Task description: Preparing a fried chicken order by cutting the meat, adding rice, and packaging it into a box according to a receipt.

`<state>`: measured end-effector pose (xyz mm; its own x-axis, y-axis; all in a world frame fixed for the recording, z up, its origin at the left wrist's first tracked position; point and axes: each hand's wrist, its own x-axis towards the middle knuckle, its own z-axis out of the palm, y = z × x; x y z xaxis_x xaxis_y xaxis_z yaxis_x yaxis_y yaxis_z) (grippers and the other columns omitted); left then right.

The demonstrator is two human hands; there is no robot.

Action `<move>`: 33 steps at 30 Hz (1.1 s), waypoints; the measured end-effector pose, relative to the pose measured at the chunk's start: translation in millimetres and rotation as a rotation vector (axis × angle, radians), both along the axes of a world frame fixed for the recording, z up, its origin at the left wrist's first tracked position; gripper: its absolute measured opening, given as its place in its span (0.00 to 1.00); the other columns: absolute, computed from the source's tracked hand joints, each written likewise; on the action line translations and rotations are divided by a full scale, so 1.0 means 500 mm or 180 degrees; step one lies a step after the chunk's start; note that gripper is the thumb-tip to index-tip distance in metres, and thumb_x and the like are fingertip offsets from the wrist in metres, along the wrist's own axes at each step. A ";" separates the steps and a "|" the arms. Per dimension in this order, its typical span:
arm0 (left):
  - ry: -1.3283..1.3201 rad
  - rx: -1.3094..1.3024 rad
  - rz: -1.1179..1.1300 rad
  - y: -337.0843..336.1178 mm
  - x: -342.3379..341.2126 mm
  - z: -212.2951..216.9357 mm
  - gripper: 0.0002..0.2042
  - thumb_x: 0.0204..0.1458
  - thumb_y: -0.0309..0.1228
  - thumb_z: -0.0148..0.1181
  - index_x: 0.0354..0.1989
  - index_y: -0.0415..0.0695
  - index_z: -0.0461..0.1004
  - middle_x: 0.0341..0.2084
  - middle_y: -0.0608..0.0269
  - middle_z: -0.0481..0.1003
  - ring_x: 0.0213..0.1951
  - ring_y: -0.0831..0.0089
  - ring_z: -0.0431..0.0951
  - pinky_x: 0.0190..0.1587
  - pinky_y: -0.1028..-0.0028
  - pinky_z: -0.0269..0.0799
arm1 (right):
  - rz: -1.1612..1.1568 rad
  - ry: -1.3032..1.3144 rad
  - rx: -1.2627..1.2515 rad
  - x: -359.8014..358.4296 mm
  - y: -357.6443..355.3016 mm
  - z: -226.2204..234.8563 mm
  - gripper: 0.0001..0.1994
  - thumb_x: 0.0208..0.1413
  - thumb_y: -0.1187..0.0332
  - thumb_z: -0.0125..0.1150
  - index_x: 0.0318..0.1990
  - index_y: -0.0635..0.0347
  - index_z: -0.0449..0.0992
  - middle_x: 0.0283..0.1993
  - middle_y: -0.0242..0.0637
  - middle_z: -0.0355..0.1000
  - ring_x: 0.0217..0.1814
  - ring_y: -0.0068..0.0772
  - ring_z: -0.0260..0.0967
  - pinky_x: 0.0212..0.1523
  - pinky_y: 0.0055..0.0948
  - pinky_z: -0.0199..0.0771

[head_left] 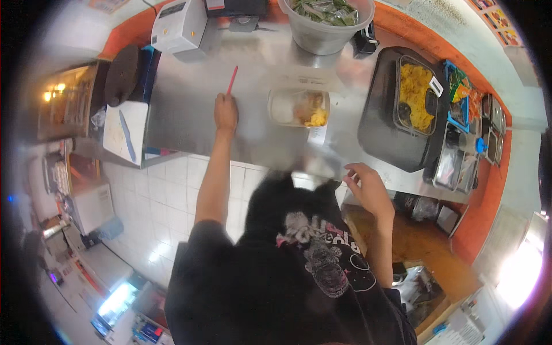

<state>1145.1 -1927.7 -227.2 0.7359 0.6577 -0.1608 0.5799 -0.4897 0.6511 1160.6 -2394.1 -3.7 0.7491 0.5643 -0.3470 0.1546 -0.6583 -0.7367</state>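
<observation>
A slim red stick-like tool (232,80) points away from me over the steel counter, and my left hand (225,114) is closed around its near end. I cannot make out its exact kind. To the right of that hand sits a clear plastic food box (276,118) with its lid raised at the back. White rice, something brownish and yellow pieces lie inside it. My right hand (366,187) hangs at the counter's front edge with loosely bent fingers apart, and nothing shows in it.
On the left, a blue knife (126,133) lies on a white cutting board (112,141). A bucket of packed green leaves (322,40) and a white machine (178,26) stand behind. At right, a tray of yellow food (417,95) rests on a black lid-like slab (376,123), beside several containers.
</observation>
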 end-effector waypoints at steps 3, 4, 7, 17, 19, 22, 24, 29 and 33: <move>-0.0591 0.2415 -0.0615 0.001 -0.033 0.051 0.12 0.60 0.30 0.51 0.46 0.34 0.70 0.42 0.43 0.70 0.45 0.48 0.73 0.47 0.58 0.72 | 0.0080 0.0114 0.0176 -0.019 0.074 -0.006 0.13 0.54 0.71 0.62 0.46 0.66 0.75 0.40 0.47 0.74 0.38 0.47 0.73 0.41 0.39 0.72; -0.0429 0.2277 -0.0672 0.009 -0.025 0.061 0.12 0.60 0.30 0.51 0.46 0.34 0.70 0.42 0.43 0.70 0.45 0.48 0.73 0.47 0.58 0.72 | 0.0135 0.0140 0.0187 -0.027 0.092 -0.009 0.13 0.54 0.71 0.61 0.46 0.66 0.74 0.40 0.48 0.74 0.39 0.49 0.73 0.41 0.40 0.72; -0.0711 0.2284 -0.0600 0.040 0.030 0.056 0.10 0.59 0.29 0.52 0.41 0.34 0.72 0.40 0.44 0.72 0.42 0.48 0.74 0.47 0.58 0.72 | 0.0163 0.0087 0.0084 -0.045 0.126 -0.018 0.14 0.54 0.71 0.61 0.47 0.65 0.74 0.40 0.49 0.74 0.40 0.51 0.73 0.42 0.42 0.72; 0.0542 0.0163 -0.1290 -0.023 -0.120 0.181 0.10 0.53 0.31 0.60 0.33 0.34 0.81 0.25 0.44 0.79 0.30 0.52 0.81 0.38 0.60 0.75 | -0.0384 -0.0401 0.0285 -0.071 0.179 -0.029 0.24 0.56 0.71 0.56 0.62 0.52 0.67 0.45 0.51 0.72 0.44 0.53 0.73 0.46 0.45 0.73; 0.0502 -0.0208 -0.1641 -0.092 -0.141 0.231 0.11 0.50 0.32 0.63 0.34 0.35 0.81 0.25 0.46 0.80 0.29 0.56 0.82 0.36 0.63 0.75 | -0.0295 -0.0453 -0.0003 -0.087 0.200 -0.050 0.28 0.56 0.72 0.55 0.66 0.46 0.63 0.47 0.50 0.72 0.45 0.55 0.72 0.46 0.47 0.73; 0.0760 -0.1180 -0.2023 -0.225 -0.123 0.271 0.11 0.46 0.32 0.66 0.34 0.36 0.80 0.24 0.51 0.80 0.28 0.67 0.81 0.35 0.69 0.75 | 0.0149 -0.0824 -0.0021 -0.096 0.234 -0.104 0.27 0.56 0.71 0.55 0.65 0.47 0.64 0.47 0.50 0.71 0.44 0.57 0.72 0.43 0.47 0.74; 0.0532 -0.1045 -0.2657 -0.282 -0.100 0.292 0.09 0.48 0.29 0.65 0.32 0.35 0.80 0.24 0.57 0.80 0.29 0.75 0.80 0.35 0.71 0.75 | 0.0032 -0.0985 0.0160 -0.091 0.243 -0.143 0.26 0.56 0.71 0.55 0.64 0.48 0.64 0.46 0.50 0.71 0.43 0.56 0.72 0.42 0.48 0.74; 0.0152 -0.2252 -0.2496 -0.332 -0.063 0.295 0.09 0.49 0.28 0.64 0.37 0.36 0.78 0.24 0.62 0.80 0.28 0.76 0.79 0.34 0.73 0.74 | -0.0183 -0.1097 0.0236 -0.088 0.237 -0.219 0.20 0.56 0.70 0.55 0.58 0.54 0.67 0.40 0.48 0.73 0.40 0.57 0.73 0.39 0.50 0.74; 0.0023 -0.2188 -0.2483 -0.327 -0.039 0.233 0.17 0.50 0.28 0.63 0.49 0.39 0.75 0.39 0.56 0.78 0.41 0.69 0.79 0.45 0.69 0.74 | -0.0825 -0.0833 0.0138 -0.079 0.185 -0.245 0.15 0.59 0.68 0.54 0.52 0.60 0.71 0.38 0.48 0.74 0.40 0.57 0.73 0.39 0.48 0.74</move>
